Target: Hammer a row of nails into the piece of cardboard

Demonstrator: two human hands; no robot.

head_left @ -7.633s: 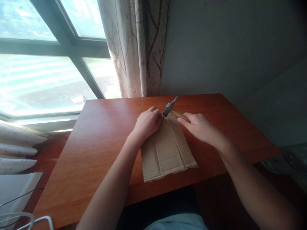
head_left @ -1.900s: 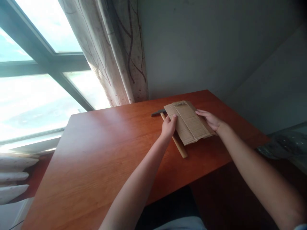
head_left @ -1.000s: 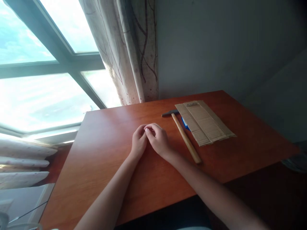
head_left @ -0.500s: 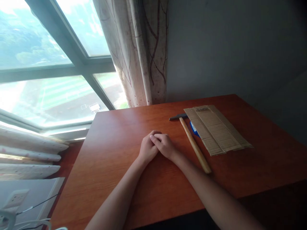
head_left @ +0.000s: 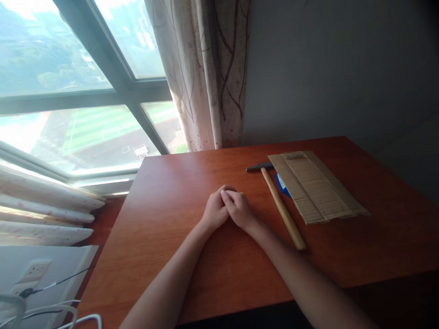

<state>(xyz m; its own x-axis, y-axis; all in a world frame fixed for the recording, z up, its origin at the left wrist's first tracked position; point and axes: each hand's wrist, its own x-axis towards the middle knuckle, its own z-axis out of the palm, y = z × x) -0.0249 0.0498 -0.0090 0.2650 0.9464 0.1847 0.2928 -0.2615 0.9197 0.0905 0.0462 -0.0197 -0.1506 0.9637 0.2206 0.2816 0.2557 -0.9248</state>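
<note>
On the reddish-brown wooden table, my left hand (head_left: pixel 216 209) and my right hand (head_left: pixel 240 209) are clasped together, fingers closed on each other. The right thumb lies over the left hand, and the inside of the clasp is hidden; no tool shows in it. To the right of my right hand lies a hammer with a wooden handle (head_left: pixel 282 208) and a dark metal head (head_left: pixel 258 167), which points to the back. Beside the hammer, a flat piece of cardboard (head_left: pixel 317 187) partly covers a blue object (head_left: pixel 283 185). Several small dark coiled or screw-like pieces (head_left: pixel 295 156) sit at the cardboard's far end.
The table (head_left: pixel 164 205) meets a grey wall at the back. A window (head_left: pixel 99 123) and a patterned curtain (head_left: pixel 212 73) stand at the left and back. White cables (head_left: pixel 73 313) and a wall socket (head_left: pixel 34 270) are low at the left.
The view has shifted slightly, so the table, hammer and cardboard appear a little farther right. My hands stay clasped in the same place on the table.
</note>
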